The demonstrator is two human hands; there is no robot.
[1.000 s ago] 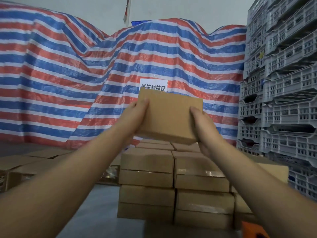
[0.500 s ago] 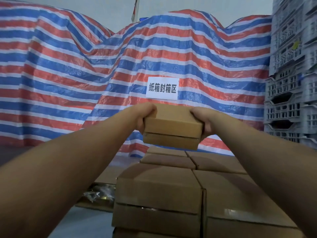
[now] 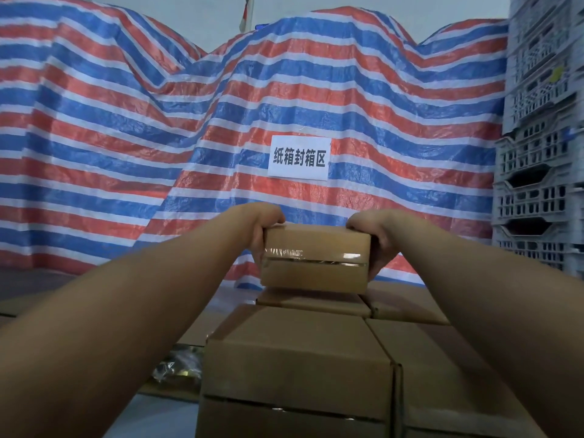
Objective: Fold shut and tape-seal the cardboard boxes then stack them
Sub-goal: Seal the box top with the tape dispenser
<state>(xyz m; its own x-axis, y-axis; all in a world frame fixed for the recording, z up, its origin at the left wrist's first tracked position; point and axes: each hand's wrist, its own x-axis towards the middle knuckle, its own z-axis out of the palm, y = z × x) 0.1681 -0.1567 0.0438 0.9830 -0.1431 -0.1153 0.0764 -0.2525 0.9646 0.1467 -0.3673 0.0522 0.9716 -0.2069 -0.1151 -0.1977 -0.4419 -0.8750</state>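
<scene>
Head view: largest in the scene is the striped tarpaulin (image 3: 126,137) in red, white and blue across the back, with grey plastic crates (image 3: 543,153) piled at the right edge and a white paper sign (image 3: 298,158) fixed to the cloth. Below these sits the stack of sealed cardboard boxes (image 3: 297,368), several rows deep, their tops level and their seams taped.

Smaller, and at the far end of the stack, is the sealed box (image 3: 316,257) in hand. It is held at its two short ends, just above or barely touching the back-row box (image 3: 313,300); contact cannot be told. The left hand (image 3: 262,229) grips the left end, fingers curled over the top edge and down the side. The right hand (image 3: 376,238) grips the right end the same way, fingers wrapped round the corner.

The box's long axis runs left to right across the view. Its taped seam (image 3: 316,260), a shiny clear strip, faces the camera and runs along that same axis.

Folding and taping look finished for this box; what seems left is setting it down square on the row beneath and letting go. A flat cardboard sheet (image 3: 177,387) with a crumpled plastic bag (image 3: 177,369) lies left of the stack, so more boxes may remain.
</scene>
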